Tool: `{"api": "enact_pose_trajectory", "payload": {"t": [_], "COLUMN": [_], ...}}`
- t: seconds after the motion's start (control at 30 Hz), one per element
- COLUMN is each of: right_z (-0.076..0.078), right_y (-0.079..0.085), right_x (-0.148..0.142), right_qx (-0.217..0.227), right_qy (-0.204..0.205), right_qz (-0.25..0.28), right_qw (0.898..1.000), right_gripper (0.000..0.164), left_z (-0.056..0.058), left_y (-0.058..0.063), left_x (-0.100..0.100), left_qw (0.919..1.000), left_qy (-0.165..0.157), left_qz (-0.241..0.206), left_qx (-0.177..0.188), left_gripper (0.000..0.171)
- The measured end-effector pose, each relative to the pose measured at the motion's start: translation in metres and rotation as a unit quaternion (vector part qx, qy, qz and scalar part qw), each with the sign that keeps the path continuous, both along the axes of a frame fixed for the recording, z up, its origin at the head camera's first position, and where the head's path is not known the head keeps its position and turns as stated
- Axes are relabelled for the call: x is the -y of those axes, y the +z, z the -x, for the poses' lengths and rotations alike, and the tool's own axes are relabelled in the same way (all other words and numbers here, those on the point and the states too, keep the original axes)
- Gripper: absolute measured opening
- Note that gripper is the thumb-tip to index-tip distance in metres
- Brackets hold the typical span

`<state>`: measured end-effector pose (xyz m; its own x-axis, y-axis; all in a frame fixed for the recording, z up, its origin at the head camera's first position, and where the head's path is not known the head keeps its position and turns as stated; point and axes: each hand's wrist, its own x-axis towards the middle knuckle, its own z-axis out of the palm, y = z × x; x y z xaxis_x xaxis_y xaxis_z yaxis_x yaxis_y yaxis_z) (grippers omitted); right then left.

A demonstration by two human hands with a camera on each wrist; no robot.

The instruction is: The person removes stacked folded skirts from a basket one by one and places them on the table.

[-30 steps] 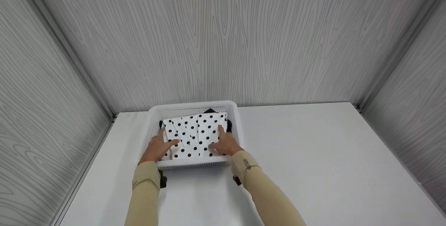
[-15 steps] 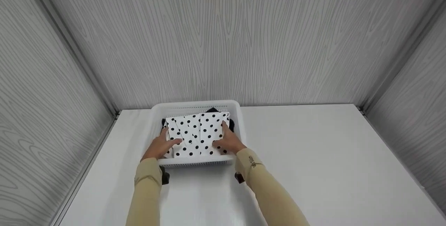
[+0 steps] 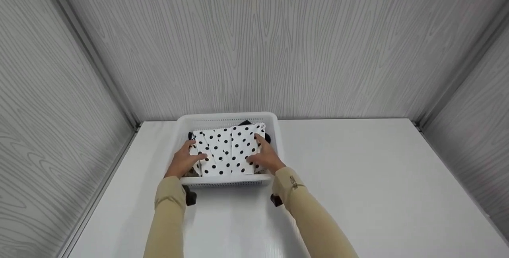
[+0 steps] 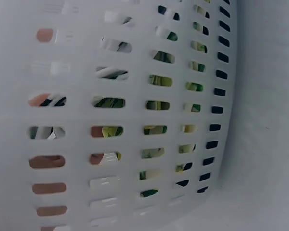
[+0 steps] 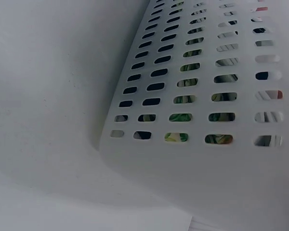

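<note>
A folded white cloth with black polka dots (image 3: 222, 146) lies across the inside of a white perforated plastic basket (image 3: 226, 115). My left hand (image 3: 183, 160) grips its left side, thumb on top and fingers at the edge. Opposite, my right hand (image 3: 267, 158) holds the right side the same way. Both wrist views mostly show the basket's slotted wall (image 4: 77, 115). Through the slots, green and yellow patterned fabric (image 5: 180, 117) shows under the dotted cloth. Parts of my left fingers (image 4: 47, 162) appear behind the slots too.
Dark fabric (image 3: 245, 122) peeks out behind the cloth, and more black material (image 3: 268, 138) sits by its right edge. The basket stands on a white table (image 3: 358, 178) near the grey wood-grain back panel (image 3: 254, 51). Side panels (image 3: 47, 111) bound the table.
The cloth's near edge now sits a little farther from the basket's front rim, uncovering brownish contents at the front corners. Both hands have moved slightly forward with it. The whole view has shifted slightly.
</note>
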<state>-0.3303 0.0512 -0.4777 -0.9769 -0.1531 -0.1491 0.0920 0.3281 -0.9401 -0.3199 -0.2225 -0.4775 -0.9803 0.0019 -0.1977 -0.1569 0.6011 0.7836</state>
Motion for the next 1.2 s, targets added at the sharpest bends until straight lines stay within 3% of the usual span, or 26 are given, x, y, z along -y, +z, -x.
{"api": "enact_pose_trajectory", "payload": {"t": [0.17, 0.37, 0.57, 0.7, 0.9, 1.2], "right_z": [0.000, 0.000, 0.000, 0.000, 0.001, 0.000], "right_y": [-0.002, 0.002, 0.006, 0.009, 0.014, 0.031], "right_x": [-0.002, -0.005, -0.008, -0.009, -0.014, -0.029], "right_qx": [0.008, 0.016, 0.007, -0.001, -0.010, -0.031], "right_qy": [0.016, 0.044, 0.050, 0.053, 0.054, 0.028], "right_qz": [-0.007, 0.000, 0.005, 0.019, 0.047, 0.074], "right_qw": [1.000, 0.999, 0.999, 0.998, 0.997, 0.996], "right_gripper": [0.074, 0.071, 0.079, 0.081, 0.083, 0.083], "left_z": [0.002, 0.006, 0.008, 0.007, 0.002, -0.005], "left_y": [-0.004, -0.005, -0.002, 0.000, 0.007, 0.026], "left_x": [0.001, -0.004, -0.009, -0.013, -0.016, -0.025], "left_qw": [0.9999, 0.9977, 0.9960, 0.9915, 0.9882, 0.9879], "left_qy": [-0.009, 0.027, 0.001, 0.006, 0.023, 0.032], "left_qz": [0.000, -0.047, -0.089, -0.128, -0.151, -0.146], "left_qx": [0.008, -0.041, 0.011, 0.024, 0.001, -0.042], "left_gripper": [0.072, 0.060, 0.072, 0.077, 0.082, 0.081]}}
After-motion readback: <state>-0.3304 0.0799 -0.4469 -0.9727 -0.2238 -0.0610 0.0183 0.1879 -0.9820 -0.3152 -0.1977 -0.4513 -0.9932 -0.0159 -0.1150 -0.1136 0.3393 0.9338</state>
